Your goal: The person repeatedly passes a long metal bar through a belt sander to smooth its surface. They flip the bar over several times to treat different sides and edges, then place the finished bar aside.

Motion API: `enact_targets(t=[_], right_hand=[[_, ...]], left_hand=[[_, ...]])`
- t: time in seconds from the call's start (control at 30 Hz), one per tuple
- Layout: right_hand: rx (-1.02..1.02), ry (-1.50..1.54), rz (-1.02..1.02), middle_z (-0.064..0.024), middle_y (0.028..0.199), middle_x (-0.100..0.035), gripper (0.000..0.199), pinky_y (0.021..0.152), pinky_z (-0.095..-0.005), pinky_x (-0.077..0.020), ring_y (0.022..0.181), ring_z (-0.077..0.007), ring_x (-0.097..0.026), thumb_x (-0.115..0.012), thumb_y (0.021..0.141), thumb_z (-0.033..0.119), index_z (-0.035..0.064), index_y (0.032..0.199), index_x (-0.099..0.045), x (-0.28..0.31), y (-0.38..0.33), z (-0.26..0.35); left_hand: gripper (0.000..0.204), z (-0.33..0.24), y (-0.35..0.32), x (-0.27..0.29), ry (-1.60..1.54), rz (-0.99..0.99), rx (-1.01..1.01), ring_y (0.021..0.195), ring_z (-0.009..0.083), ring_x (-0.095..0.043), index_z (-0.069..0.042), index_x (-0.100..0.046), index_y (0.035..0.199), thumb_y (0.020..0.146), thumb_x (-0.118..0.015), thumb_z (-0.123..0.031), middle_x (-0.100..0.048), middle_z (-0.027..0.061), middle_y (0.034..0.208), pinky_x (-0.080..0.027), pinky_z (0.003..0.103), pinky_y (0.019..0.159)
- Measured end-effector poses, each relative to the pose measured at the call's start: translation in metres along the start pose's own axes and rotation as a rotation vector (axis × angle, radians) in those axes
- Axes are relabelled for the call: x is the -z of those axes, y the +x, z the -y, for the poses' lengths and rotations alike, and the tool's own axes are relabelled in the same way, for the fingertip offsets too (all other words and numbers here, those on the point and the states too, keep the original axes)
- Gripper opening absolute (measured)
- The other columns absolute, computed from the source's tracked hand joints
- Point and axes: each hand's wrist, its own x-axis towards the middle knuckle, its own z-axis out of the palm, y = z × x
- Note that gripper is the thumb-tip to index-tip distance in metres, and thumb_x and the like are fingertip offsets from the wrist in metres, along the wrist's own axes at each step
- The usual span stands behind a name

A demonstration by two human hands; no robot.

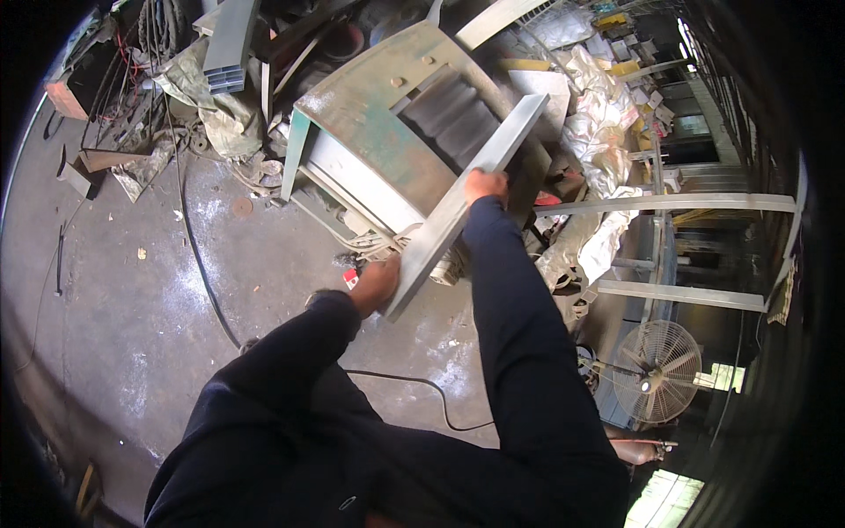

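Observation:
A long grey metal bar [440,216], flat-sided and straight, slants from lower left to upper right in front of me. My left hand [377,283] is closed round its near end. Farther up, near the middle, my right hand [486,187] grips the same bar, with the fingers partly hidden behind it. Beneath and beyond the bar stands a worn machine housing [361,132], beige and green, with a dark ribbed part [451,119] in its opening. The bar crosses over the machine's right side; I cannot tell whether it touches.
A black cable [195,255] runs across the dusty floor [114,299]. Sacks [594,114] and scrap pile up behind the machine. Metal beams [678,204] stick out at the right, above a caged fan [656,371]. A grey hollow profile [231,44] leans at the back left.

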Motion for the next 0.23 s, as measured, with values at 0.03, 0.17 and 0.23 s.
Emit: enact_targets(t=[0.03, 0.17, 0.23], right_hand=[[-0.002, -0.004, -0.004, -0.0318, 0.113, -0.062, 0.048, 0.092, -0.0441, -0.0495, 0.108, -0.0425, -0.061, -0.052, 0.083, 0.029, -0.0098, 0.111, -0.055, -0.002, -0.017, -0.003], [-0.011, 0.048, -0.005, -0.0315, 0.111, -0.062, 0.046, 0.092, -0.0442, -0.0490, 0.107, -0.0426, -0.061, -0.053, 0.083, 0.028, -0.0095, 0.110, -0.053, -0.014, -0.091, -0.018], [0.003, 0.076, 0.011, -0.0320, 0.113, -0.061, 0.047, 0.092, -0.0453, -0.0491, 0.107, -0.0419, -0.061, -0.053, 0.084, 0.028, -0.0094, 0.112, -0.052, -0.027, -0.124, -0.026]], left_hand=[[0.073, 0.013, -0.009, 0.007, -0.002, -0.005, -0.025, 0.101, 0.0394, -0.063, 0.016, -0.060, 0.103, 0.097, -0.036, -0.053, -0.064, 0.0349, 0.097, -0.045, 0.043, 0.090], [0.073, 0.053, -0.060, 0.039, 0.004, 0.027, 0.049, 0.106, 0.0400, -0.061, 0.016, -0.059, 0.107, 0.097, -0.037, -0.054, -0.064, 0.0344, 0.100, -0.044, 0.041, 0.094], [0.074, 0.065, -0.083, 0.054, 0.015, 0.033, 0.063, 0.109, 0.0403, -0.060, 0.015, -0.059, 0.109, 0.097, -0.037, -0.054, -0.063, 0.0345, 0.102, -0.043, 0.040, 0.096]])
